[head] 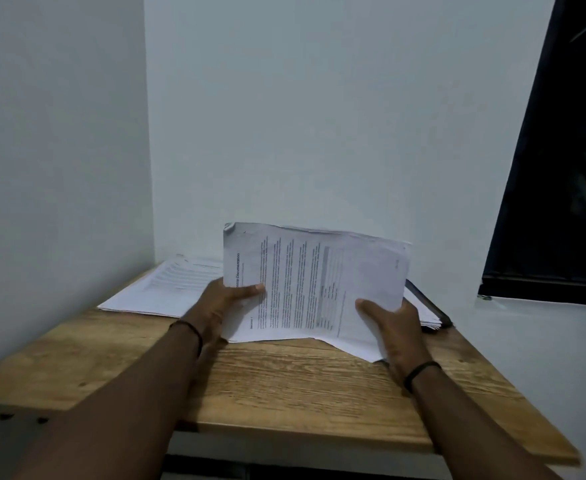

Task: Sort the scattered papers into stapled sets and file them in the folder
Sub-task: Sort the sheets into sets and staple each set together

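Note:
A stack of printed white papers stands tilted up on its long edge above the wooden table, text facing me. My left hand grips its left side, thumb across the front page. My right hand grips the lower right corner, thumb on the front. Another pile of printed sheets lies flat on the table to the left. A dark folder with more sheets on it lies behind the held stack at the right, mostly hidden.
The table sits in a corner, with white walls close on the left and behind. A dark window and white ledge are on the right. The table's front edge is near me.

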